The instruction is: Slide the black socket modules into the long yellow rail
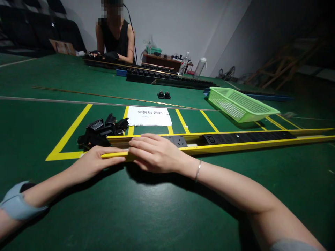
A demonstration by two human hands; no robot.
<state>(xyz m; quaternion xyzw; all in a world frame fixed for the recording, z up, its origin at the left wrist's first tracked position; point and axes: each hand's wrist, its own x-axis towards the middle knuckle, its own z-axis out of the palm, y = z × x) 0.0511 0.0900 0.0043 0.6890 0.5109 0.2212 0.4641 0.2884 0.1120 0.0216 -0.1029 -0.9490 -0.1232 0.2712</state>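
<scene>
A long yellow metal rail (222, 148) with an open channel lies across the table in front of me. My left hand (90, 164) is closed on its left end, thumb on the near side. Just right of it, my right hand (157, 153) is wrapped over the near wall, its fingers reaching over the channel. Beside the right hand, a black socket module (180, 141) sits in the channel, partly covered by that hand. Farther right a row of black socket modules (248, 137) fills part of the channel. Loose black modules (101, 130) lie heaped behind my left hand.
A green basket (242, 104) stands behind the rail, right of a white paper sign (149, 116). Two small black parts (164, 94) and thin brass strips (112, 96) lie farther back. Across the green table (157, 216), a person (116, 38) sits by black rails (167, 78).
</scene>
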